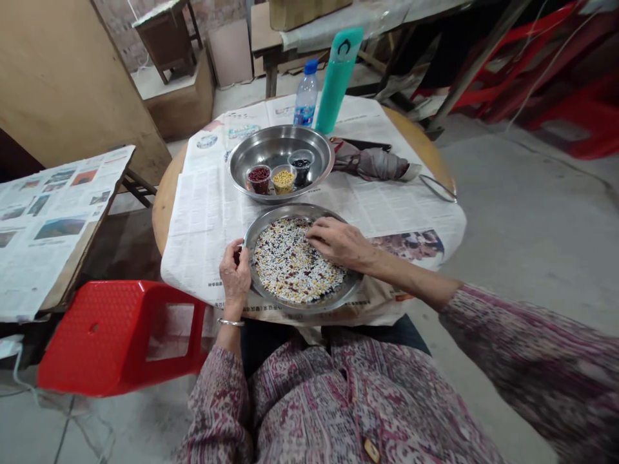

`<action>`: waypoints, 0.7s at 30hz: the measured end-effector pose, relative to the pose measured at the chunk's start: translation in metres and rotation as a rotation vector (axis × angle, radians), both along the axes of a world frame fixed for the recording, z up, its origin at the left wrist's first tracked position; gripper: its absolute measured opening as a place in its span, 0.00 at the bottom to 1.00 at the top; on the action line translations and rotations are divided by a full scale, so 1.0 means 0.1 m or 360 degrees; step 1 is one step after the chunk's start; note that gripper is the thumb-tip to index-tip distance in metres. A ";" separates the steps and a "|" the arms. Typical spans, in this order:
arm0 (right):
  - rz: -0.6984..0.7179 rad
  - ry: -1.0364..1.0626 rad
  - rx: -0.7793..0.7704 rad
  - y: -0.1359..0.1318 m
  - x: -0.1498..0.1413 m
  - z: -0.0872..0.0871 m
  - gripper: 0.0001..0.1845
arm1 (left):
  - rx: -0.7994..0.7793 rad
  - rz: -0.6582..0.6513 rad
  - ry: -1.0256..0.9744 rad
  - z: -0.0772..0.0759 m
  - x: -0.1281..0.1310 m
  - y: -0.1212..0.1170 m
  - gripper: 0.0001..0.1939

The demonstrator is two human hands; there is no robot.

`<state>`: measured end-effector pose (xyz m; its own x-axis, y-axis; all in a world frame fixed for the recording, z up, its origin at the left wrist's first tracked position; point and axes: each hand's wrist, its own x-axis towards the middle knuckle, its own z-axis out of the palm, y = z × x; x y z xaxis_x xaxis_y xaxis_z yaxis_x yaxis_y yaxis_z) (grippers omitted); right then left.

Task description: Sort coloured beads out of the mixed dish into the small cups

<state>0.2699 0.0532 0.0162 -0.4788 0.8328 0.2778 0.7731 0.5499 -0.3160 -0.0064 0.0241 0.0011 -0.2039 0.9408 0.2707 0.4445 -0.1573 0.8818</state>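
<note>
A round metal tray [349,287] lies on the newspaper-covered table close to my body. Spread over it is a mix of white grains [294,274] with red, yellow and black beans or kernels among them. My left hand [235,274], with a bangle at the wrist, grips the tray's left rim. Over the right part of the mix, my right hand [341,245] has its fingertips pinched together at the grains; what they hold is hidden. Behind the tray stands a metal basin [251,151] with small clear cups of red beans [259,178], yellow kernels [283,180] and black beans [302,169].
A water bottle [305,96] and a tall turquoise bottle [338,80] stand behind the basin. To its right lies a grey cloth bundle [372,162], perhaps a folded umbrella. A red stool [91,335] and another newspaper-covered table [62,212] are at left.
</note>
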 end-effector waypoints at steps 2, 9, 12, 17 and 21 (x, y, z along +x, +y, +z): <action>-0.0149 -0.0004 0.0015 0.13 -0.12 0.00 0.14 | 0.0005 -0.0001 0.0000 0.01 0.00 0.00 0.12; -0.0125 -0.0059 0.0038 0.30 -0.77 0.06 0.16 | 0.0008 0.0006 0.0004 0.04 0.01 0.00 0.11; 0.0193 -0.0035 0.0025 0.18 -0.91 0.09 0.15 | 0.0018 -0.0002 -0.0006 0.02 0.01 0.01 0.11; 0.0784 -0.0031 -0.0015 -0.19 -0.73 0.19 0.09 | -0.0008 0.0004 0.0001 0.02 0.02 -0.01 0.12; 0.0697 -0.0016 0.0079 -0.39 -0.37 0.23 0.08 | 0.0006 -0.0003 -0.0089 0.04 0.03 -0.03 0.12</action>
<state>0.2331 0.0138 0.0393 -0.7866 0.5363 0.3060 0.4663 0.8408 -0.2748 -0.0030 0.0207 0.0052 -0.2173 0.9402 0.2623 0.3940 -0.1614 0.9048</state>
